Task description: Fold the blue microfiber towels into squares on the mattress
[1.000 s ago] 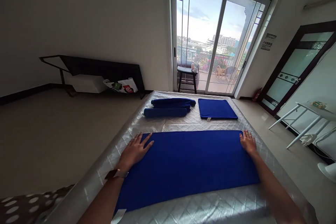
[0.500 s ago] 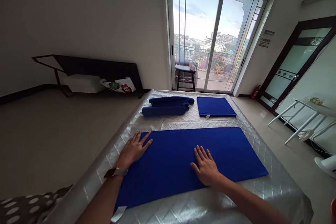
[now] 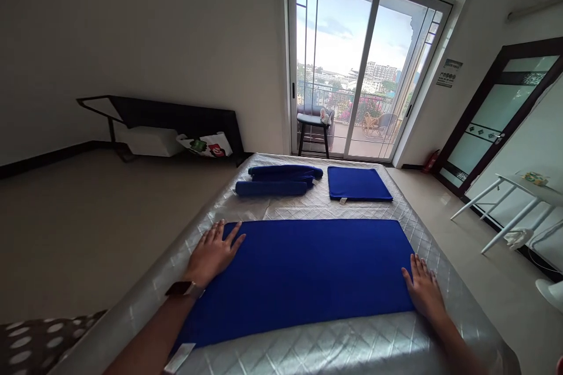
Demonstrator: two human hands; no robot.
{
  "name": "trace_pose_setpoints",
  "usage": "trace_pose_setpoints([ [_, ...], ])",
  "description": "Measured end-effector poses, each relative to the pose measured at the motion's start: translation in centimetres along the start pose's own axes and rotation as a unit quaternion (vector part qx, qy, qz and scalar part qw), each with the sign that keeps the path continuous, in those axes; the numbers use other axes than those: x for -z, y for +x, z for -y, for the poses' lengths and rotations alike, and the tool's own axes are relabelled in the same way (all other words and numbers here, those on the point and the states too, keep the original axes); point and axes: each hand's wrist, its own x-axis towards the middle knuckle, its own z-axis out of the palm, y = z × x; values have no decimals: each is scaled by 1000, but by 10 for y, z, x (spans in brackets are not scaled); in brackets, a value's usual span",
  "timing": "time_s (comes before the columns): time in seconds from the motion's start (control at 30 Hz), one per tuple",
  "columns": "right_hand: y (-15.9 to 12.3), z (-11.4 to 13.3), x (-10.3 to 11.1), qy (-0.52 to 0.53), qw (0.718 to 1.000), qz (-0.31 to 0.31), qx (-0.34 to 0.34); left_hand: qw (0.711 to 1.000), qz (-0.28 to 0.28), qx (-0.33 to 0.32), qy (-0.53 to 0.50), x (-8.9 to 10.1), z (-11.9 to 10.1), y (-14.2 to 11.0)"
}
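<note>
A large blue towel (image 3: 303, 272) lies spread flat across a quilted silver mattress (image 3: 343, 345). My left hand (image 3: 213, 253) rests flat on the towel's far left corner, fingers spread, with a dark watch on the wrist. My right hand (image 3: 423, 289) lies flat at the towel's near right corner, fingers stretched out. A white label (image 3: 178, 357) sticks out at the towel's near left corner. Further back on the mattress lie a pair of rolled blue towels (image 3: 277, 180) and a folded blue towel (image 3: 357, 183).
A sliding glass door (image 3: 356, 64) opens to a balcony with a dark stool (image 3: 313, 129). A black low bench (image 3: 167, 117) with bags stands by the left wall. A white table (image 3: 514, 199) is at right. Spotted fabric (image 3: 39, 340) shows at the lower left.
My right hand slid from the towel's far right corner to its middle, then to the near right corner. The left hand stayed on the left corner.
</note>
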Motion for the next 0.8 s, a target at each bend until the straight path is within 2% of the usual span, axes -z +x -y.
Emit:
trace_pose_setpoints([
  [0.1,1,2,-4,7,1000,-13,5,999,18,-36,10,-5,-4,-27],
  [0.23,2,1,-4,10,1000,-8,3,991,18,-133,17,-20,-2,-88],
  [0.3,3,-1,-4,5,1000,3,4,993,1,-120,17,-25,0,-115],
  [0.37,6,-6,-6,-5,1000,10,4,996,-6,-91,14,-26,1,-131],
  [0.47,8,-9,-8,-21,1000,1,-4,998,-5,-57,0,-22,0,-138],
  [0.53,5,0,-3,-35,999,-19,-4,999,-4,-50,-12,-21,-1,-135],
  [0.63,-5,41,16,-48,996,-56,53,999,2,-45,-20,-21,-2,-132],
  [0.7,-13,87,32,-34,989,-58,133,999,5,-49,-23,-22,-1,-132],
  [0.8,-22,168,46,21,967,-7,252,998,10,-52,-25,-23,1,-132],
])
